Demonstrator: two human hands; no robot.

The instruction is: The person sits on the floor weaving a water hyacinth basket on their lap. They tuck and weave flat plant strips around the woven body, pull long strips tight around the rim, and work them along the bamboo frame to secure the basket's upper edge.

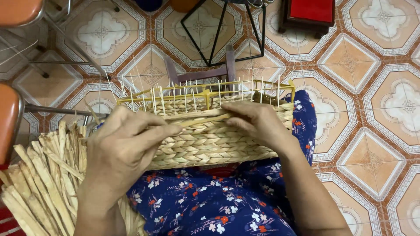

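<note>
We hold the half-woven tan straw basket on our lap: left hand and right hand apart, both pinching one flat straw strand along its top edge. Risk: uneven pull snaps it or bends the thin pale stakes.

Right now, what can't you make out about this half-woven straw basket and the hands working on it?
Head view only:
- Half-woven straw basket: its left end hidden behind the left hand; inside not visible.
- Right hand: fingertips curl out of sight over the weave.
- Bundle of dried straw strips: cut off by the left and bottom edges.
</note>
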